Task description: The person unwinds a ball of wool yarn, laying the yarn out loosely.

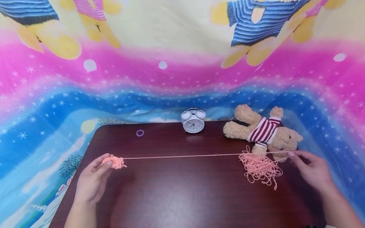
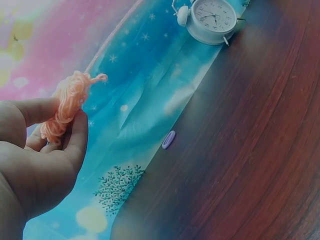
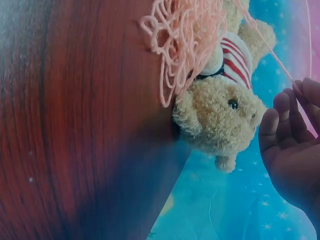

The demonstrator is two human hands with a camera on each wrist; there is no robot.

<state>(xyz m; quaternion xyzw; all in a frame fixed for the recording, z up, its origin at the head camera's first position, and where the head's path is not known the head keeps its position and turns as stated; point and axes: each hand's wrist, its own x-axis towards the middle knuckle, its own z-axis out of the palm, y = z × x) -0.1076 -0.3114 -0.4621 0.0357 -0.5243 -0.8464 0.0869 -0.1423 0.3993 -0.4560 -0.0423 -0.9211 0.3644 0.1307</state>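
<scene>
On the left, my left hand point(image 1: 92, 182) pinches a small wound bundle of peach yarn point(image 1: 115, 162) between thumb and fingers; the left wrist view shows the bundle point(image 2: 67, 105) close up. A taut strand of yarn point(image 1: 182, 156) stretches from it across the table to my right hand point(image 1: 312, 171), whose thumb and finger pinch it. From that pinch the strand runs back to a loose, tangled heap of the same yarn point(image 1: 262, 167) on the table's right side. In the right wrist view the right hand point(image 3: 295, 130) holds the strand above the heap point(image 3: 185, 45).
A teddy bear point(image 1: 263, 129) in a striped shirt lies at the back right, touching the yarn heap. A white alarm clock point(image 1: 193, 121) stands at the back middle. A purple ring point(image 1: 140, 133) lies back left. Printed cloth point(image 1: 159, 104) hangs behind the dark wooden table point(image 1: 176, 193).
</scene>
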